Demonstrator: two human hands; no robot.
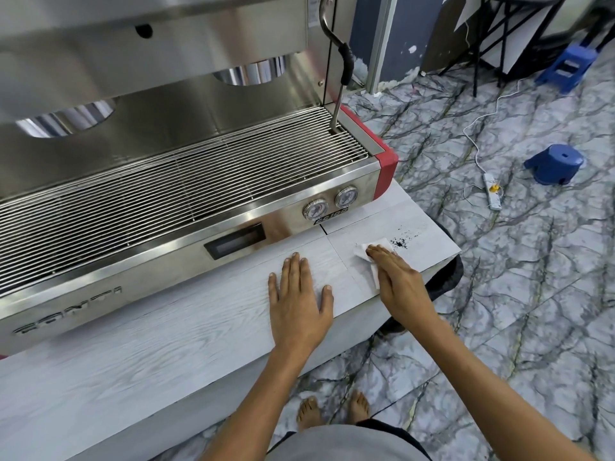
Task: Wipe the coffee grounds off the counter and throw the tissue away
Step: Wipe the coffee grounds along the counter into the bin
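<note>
A small scatter of dark coffee grounds (401, 240) lies on the white wood-grain counter (166, 327) near its right end. A white tissue (366, 249) lies flat just left of the grounds. My right hand (397, 281) presses on the tissue with straight fingers, and part of the tissue is hidden under the palm. My left hand (299, 294) rests flat on the counter with fingers spread, a little left of the tissue, holding nothing.
A steel espresso machine (186, 181) with a wire drip grate fills the counter's back. A dark bin (447, 274) sits below the counter's right end. On the marble-patterned floor are a blue stool (554, 164), a white power strip (492, 190) and my bare feet (332, 410).
</note>
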